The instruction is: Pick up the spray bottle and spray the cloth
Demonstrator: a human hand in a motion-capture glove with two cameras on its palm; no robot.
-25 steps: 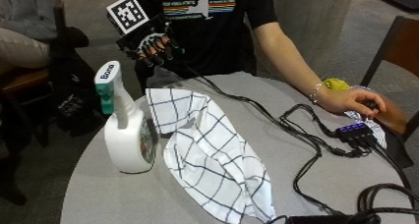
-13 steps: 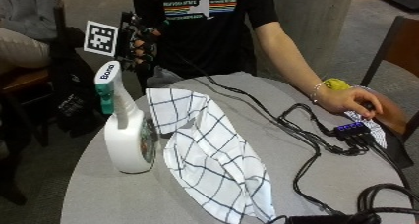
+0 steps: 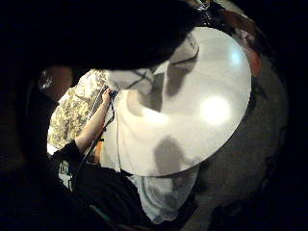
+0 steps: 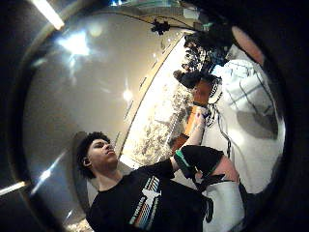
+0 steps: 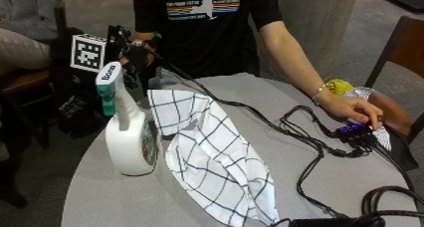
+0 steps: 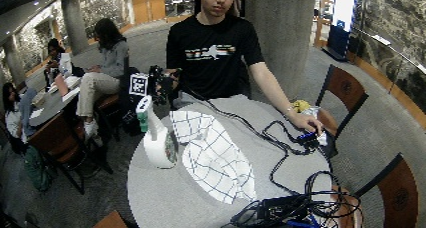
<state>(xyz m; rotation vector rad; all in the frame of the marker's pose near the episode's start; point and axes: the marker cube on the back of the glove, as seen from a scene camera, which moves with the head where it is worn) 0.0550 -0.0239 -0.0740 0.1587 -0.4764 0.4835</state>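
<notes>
A white spray bottle (image 5: pixel 129 140) with a green trigger head stands upright near the table's left edge, also seen in the wide view as the bottle (image 6: pixel 158 140). Beside it, a white cloth (image 5: pixel 215 160) with dark checks lies crumpled across the middle of the table. My gloved right hand (image 5: pixel 136 57) hangs in the air just behind the bottle's head, past the table's far edge. Its fingers point down, loosely curled, and hold nothing. It does not touch the bottle. The wide view shows the hand (image 6: pixel 164 82) above and behind the bottle too.
The round grey table (image 5: pixel 99 197) carries black cables (image 5: pixel 305 152) running to a small hub at the right, where the person's bare left hand (image 5: pixel 351 110) rests. A wooden chair (image 5: pixel 397 43) stands at the right. More cables pile at the front right edge.
The gloved hand has shifted a little to the left and lower, closer to the bottle's head. Bottle, cloth and bare hand have stayed put.
</notes>
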